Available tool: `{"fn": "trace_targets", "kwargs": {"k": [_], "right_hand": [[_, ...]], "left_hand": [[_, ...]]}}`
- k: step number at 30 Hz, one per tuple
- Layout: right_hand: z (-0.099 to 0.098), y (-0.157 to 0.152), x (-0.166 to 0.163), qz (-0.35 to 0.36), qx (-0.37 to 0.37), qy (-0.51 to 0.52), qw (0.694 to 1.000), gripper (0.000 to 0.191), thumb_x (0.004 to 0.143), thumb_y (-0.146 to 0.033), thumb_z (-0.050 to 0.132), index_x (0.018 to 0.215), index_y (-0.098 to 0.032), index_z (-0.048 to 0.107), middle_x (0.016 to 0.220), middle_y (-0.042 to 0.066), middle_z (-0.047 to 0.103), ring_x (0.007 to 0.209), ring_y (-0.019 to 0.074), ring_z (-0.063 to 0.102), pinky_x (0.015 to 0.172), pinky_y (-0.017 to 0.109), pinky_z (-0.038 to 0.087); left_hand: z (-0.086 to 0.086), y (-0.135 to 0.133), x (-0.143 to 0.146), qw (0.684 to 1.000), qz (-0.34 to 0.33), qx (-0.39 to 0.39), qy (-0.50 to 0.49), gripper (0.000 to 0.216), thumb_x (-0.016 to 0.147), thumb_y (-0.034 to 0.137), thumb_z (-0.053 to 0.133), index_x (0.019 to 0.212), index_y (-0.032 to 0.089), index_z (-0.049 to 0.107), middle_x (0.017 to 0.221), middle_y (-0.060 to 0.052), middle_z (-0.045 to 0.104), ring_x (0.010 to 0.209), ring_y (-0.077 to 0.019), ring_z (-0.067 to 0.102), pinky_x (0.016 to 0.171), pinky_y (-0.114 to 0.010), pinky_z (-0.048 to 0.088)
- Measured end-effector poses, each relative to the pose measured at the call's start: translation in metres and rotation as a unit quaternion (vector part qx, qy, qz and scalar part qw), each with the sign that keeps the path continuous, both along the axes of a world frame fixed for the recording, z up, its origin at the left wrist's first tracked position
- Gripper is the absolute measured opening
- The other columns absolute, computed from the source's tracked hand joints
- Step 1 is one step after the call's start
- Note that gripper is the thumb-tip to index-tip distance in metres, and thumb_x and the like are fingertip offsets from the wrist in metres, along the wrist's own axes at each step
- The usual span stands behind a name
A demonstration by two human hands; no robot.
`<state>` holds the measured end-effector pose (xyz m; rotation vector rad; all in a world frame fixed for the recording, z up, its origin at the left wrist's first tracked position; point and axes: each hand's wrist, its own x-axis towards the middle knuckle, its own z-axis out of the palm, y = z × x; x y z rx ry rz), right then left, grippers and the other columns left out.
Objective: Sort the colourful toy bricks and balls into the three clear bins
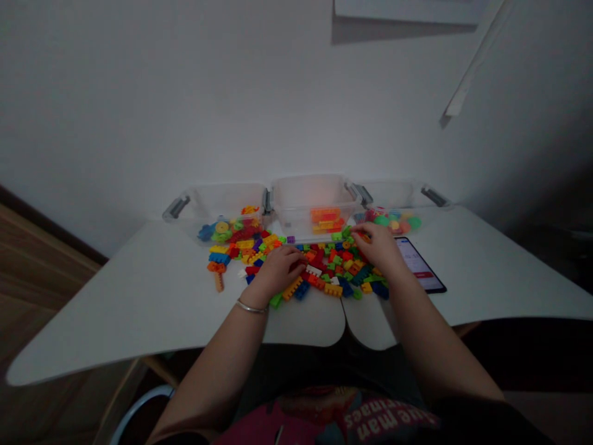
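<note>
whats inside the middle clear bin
Orange and yellowish blocks show inside the middle clear bin, toward its right side. Loose green bricks in front overlap its lower right corner, so anything directly behind them is hidden.

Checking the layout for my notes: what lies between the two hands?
In the head view, a pile of colourful toy bricks lies between the left hand and right hand.

A lit phone (421, 267) lies on the white table (152, 303) beneath a pale wall (222, 105)
</note>
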<state>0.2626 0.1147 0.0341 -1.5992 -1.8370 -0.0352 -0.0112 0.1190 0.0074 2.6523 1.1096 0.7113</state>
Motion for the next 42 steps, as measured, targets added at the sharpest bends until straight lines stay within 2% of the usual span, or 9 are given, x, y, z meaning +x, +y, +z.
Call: {"fn": "trace_targets", "kwargs": {"k": [4,8,21,26,30,33,35,38,42], "right_hand": [[-0.01,-0.003,-0.01,-0.054,-0.061,-0.134,0.988,0.021,0.085,-0.032,0.057,0.094,-0.021,0.073,0.094,0.009,0.073,0.091,0.0268,0.063,0.08,0.039,0.046],[-0.013,-0.003,-0.019,-0.074,-0.063,-0.197,0.975,0.023,0.084,-0.034,0.059,0.094,-0.02,0.073,0.096,0.012,0.073,0.094,0.0296,0.061,0.081,0.041,0.042],[-0.013,0.004,-0.026,-0.098,-0.096,-0.224,0.965,0.023,0.088,-0.028,0.053,0.092,-0.017,0.072,0.099,0.013,0.071,0.097,0.0273,0.057,0.086,0.039,0.036],[-0.016,0.005,-0.024,-0.097,-0.063,-0.219,0.969,0.015,0.084,-0.027,0.059,0.087,-0.019,0.07,0.093,0.009,0.072,0.096,0.027,0.058,0.104,0.047,0.026],[-0.016,0.004,-0.022,-0.087,-0.03,-0.192,0.977,0.009,0.084,-0.025,0.06,0.086,-0.02,0.068,0.088,0.007,0.073,0.093,0.0261,0.059,0.109,0.051,0.021],[-0.012,-0.001,-0.025,-0.055,0.008,-0.123,0.991,0.006,0.083,-0.023,0.062,0.087,-0.02,0.066,0.087,0.006,0.072,0.089,0.0252,0.061,0.102,0.048,0.033],[-0.011,-0.008,-0.03,-0.013,0.013,-0.042,0.999,0.005,0.082,-0.023,0.063,0.086,-0.02,0.064,0.085,0.006,0.07,0.083,0.0235,0.062,0.088,0.041,0.044],[-0.015,-0.021,-0.041,0.064,0.0,0.074,0.995,0.003,0.081,-0.023,0.063,0.083,-0.021,0.062,0.08,0.003,0.069,0.075,0.0197,0.063,0.071,0.033,0.049],[-0.029,-0.037,-0.055,0.147,0.02,0.127,0.981,0.003,0.083,-0.021,0.061,0.08,-0.022,0.061,0.082,0.003,0.069,0.078,0.0185,0.064,0.074,0.032,0.051]], "left_hand": [[0.0,0.0,0.0,1.0,-0.002,0.002,0.0,0.016,0.089,0.023,0.057,0.098,0.02,0.069,0.107,-0.008,0.066,0.103,-0.0216,0.059,0.091,-0.039,0.048],[-0.002,0.001,0.0,1.0,-0.006,0.005,-0.003,0.017,0.089,0.024,0.056,0.099,0.02,0.069,0.106,-0.008,0.065,0.103,-0.0214,0.059,0.091,-0.039,0.048],[-0.003,0.001,0.0,1.0,0.0,0.002,0.001,0.018,0.089,0.024,0.055,0.099,0.02,0.07,0.106,-0.008,0.066,0.104,-0.0219,0.059,0.092,-0.04,0.048],[-0.002,0.002,-0.001,1.0,0.001,-0.003,-0.001,0.019,0.09,0.026,0.054,0.1,0.02,0.07,0.105,-0.008,0.066,0.102,-0.0215,0.06,0.091,-0.04,0.049],[-0.002,0.001,-0.001,1.0,0.002,0.0,0.003,0.018,0.09,0.025,0.054,0.098,0.02,0.069,0.105,-0.008,0.066,0.1,-0.0213,0.06,0.09,-0.04,0.049],[0.0,-0.001,0.0,1.0,0.005,0.001,0.003,0.019,0.09,0.025,0.054,0.101,0.019,0.068,0.106,-0.009,0.066,0.1,-0.0215,0.06,0.089,-0.039,0.049],[0.001,-0.001,0.001,1.0,0.009,0.005,0.0,0.02,0.089,0.024,0.055,0.103,0.018,0.068,0.107,-0.009,0.066,0.101,-0.0222,0.06,0.09,-0.04,0.049],[0.002,-0.002,0.002,1.0,0.018,0.025,-0.006,0.018,0.088,0.022,0.058,0.102,0.019,0.068,0.108,-0.009,0.066,0.102,-0.0236,0.06,0.092,-0.043,0.047],[0.003,-0.004,0.005,0.999,-0.001,0.034,-0.037,0.018,0.089,0.022,0.057,0.103,0.018,0.067,0.106,-0.01,0.066,0.1,-0.0223,0.06,0.089,-0.04,0.05]]}}
